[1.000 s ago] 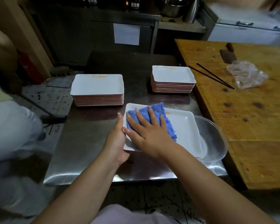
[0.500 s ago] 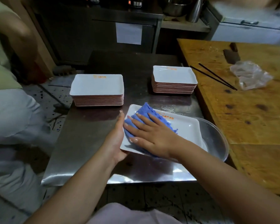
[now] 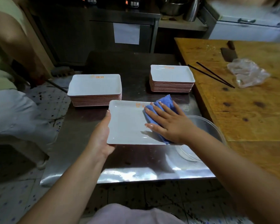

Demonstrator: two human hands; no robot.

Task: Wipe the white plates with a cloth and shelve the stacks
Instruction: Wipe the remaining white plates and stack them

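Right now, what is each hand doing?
Left hand: holding the plate by its edge.
Right hand: open, fingers flat, pressing the cloth on the plate.

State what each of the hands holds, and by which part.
Left hand grips the white plate by its left edge. Right hand presses flat on the blue cloth, gripping nothing.
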